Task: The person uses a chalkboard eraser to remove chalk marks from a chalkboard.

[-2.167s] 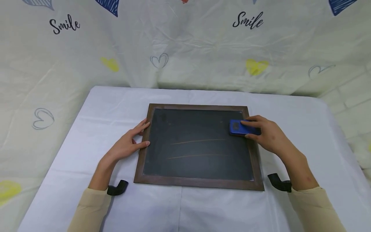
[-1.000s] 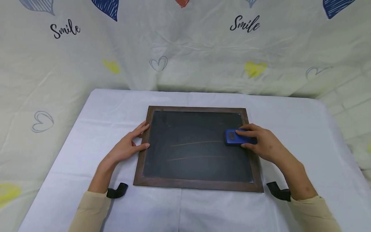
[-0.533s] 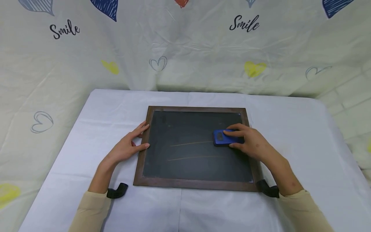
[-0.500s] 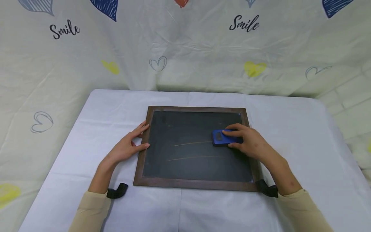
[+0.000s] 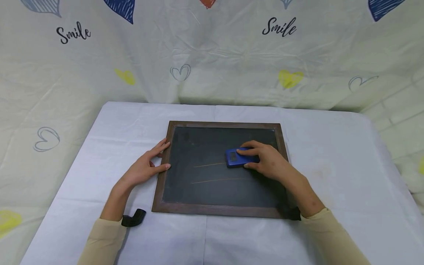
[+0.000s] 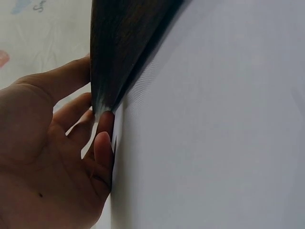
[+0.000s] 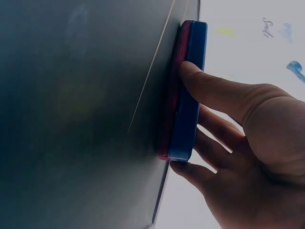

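Note:
My right hand (image 5: 269, 162) grips a blue chalkboard eraser (image 5: 233, 157), thumb on one long side and fingers on the other. In the right wrist view the eraser's reddish felt (image 7: 175, 90) lies against the dark chalkboard (image 5: 198, 143). Two thin orange chalk lines run across the board; the upper line (image 5: 208, 165) meets the eraser's left end, and the lower line (image 5: 215, 180) passes below it. My left hand (image 5: 142, 169) rests with spread, fairly straight fingers on the left side of the brown wooden frame (image 6: 112, 52). My right hand covers part of the board.
The board lies on a table with a white cloth (image 5: 116, 125). Behind the table hangs a pale curtain (image 5: 225, 51) printed with hearts and "Smile". A black wrist mount (image 5: 134, 218) sticks out from the left sleeve.
My right hand has slid the eraser from the board's right edge slightly toward me, then left along the upper line, which now shows shorter. My left hand stays on the frame.

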### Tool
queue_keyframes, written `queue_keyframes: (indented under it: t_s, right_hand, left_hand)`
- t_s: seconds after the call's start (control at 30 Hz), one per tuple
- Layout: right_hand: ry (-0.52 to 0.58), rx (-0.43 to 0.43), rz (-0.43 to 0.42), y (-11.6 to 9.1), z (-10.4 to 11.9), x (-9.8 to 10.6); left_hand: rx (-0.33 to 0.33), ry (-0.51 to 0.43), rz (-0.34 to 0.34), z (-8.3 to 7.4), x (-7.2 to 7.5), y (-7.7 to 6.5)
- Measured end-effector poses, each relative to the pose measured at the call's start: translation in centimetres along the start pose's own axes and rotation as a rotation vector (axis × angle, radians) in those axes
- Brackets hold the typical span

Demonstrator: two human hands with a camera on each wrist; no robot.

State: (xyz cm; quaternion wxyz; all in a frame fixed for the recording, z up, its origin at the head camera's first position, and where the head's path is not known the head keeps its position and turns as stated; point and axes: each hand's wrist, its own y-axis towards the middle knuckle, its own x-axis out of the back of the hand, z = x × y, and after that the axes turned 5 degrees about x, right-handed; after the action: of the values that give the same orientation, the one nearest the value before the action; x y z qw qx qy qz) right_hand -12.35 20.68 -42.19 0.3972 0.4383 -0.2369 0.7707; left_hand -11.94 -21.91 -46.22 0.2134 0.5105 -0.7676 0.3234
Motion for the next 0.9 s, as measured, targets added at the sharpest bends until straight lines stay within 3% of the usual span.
queue_keyframes:
  t_s: [0.9]
  right_hand:
    - [0.023, 0.022, 0.085, 3.4, 3.1, -1.5]
  left_hand:
    - [-0.027, -0.020, -0.004, 0.0, 0.0, 0.1]
